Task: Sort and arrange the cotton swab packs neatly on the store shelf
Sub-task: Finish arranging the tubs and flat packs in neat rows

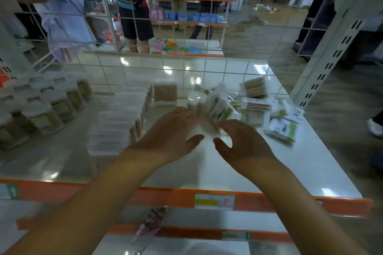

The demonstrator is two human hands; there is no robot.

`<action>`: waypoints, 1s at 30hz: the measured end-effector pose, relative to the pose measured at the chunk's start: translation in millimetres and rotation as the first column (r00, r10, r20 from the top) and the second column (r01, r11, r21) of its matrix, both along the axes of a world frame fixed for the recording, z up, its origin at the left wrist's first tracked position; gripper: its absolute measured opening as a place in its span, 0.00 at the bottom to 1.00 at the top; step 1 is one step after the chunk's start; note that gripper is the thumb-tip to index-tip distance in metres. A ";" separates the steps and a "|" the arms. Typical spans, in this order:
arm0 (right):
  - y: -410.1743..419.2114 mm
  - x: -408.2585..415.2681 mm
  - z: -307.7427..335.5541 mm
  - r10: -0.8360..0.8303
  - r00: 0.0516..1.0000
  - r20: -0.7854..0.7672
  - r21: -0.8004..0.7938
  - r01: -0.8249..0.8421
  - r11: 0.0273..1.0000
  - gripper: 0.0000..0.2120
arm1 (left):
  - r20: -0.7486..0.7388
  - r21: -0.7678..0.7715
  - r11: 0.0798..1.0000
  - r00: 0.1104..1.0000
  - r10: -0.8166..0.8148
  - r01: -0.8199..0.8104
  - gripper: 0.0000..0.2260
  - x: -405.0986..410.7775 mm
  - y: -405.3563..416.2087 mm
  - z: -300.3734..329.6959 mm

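Note:
A loose pile of cotton swab packs [255, 107] lies at the right of the white shelf [269, 172], some clear with wooden sticks, some with green labels. A neat row of flat clear packs [124, 116] runs down the middle-left. One square pack [165, 94] stands upright behind it. My left hand [167, 134] hovers flat, fingers straight, its tips near a round tub [195, 99]. My right hand [240, 143] hovers beside it with fingers loosely spread toward the pile. Neither hand holds anything.
Several round jars [47, 109] of swabs stand in rows at the left. A wire grid [186, 68] backs the shelf. An orange price rail [207, 198] marks the front edge. People stand in the aisle behind the grid. A perforated upright [331, 62] stands at the right.

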State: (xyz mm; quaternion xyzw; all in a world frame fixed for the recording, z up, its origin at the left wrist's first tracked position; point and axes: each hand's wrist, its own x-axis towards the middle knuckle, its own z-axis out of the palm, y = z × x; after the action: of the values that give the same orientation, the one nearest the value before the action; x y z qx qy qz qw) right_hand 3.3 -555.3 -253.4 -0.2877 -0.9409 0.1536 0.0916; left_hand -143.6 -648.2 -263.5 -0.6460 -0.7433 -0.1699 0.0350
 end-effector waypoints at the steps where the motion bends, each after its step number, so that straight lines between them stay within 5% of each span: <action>1: 4.6 2.5 -1.3 -0.009 1.000 0.002 -0.001 0.009 1.000 0.21 | -0.003 0.001 1.000 1.000 0.005 -0.005 0.19 0.9 4.2 -2.2; 7: 27.9 10.4 -7.6 -0.031 0.999 -0.031 -0.003 0.031 1.000 0.20 | 0.008 0.013 0.998 0.998 0.060 -0.060 0.16 -1.9 30.8 -9.0; 14: 44.5 -22.6 1.5 0.099 0.949 -0.299 -0.127 -0.143 0.982 0.15 | 0.075 0.056 0.977 0.976 0.203 -0.207 0.19 -26.8 53.5 -15.4; 22: 80.8 -83.1 -19.1 0.105 0.952 -0.287 -0.084 -0.134 0.987 0.23 | 0.212 0.061 0.933 0.918 0.336 -0.355 0.24 -54.3 59.2 -18.6; 30: 95.5 -113.5 -27.3 0.192 0.975 -0.111 -0.012 -0.194 0.981 0.32 | 0.332 0.009 0.915 0.864 0.378 -0.404 0.27 -54.2 57.4 -35.3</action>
State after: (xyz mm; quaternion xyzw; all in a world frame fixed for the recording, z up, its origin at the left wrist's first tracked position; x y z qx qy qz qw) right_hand -110.2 -459.8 -280.7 -0.1873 -0.9561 0.1877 0.1244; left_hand -197.8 -590.8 -298.8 -0.4433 -0.8471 -0.2918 -0.0281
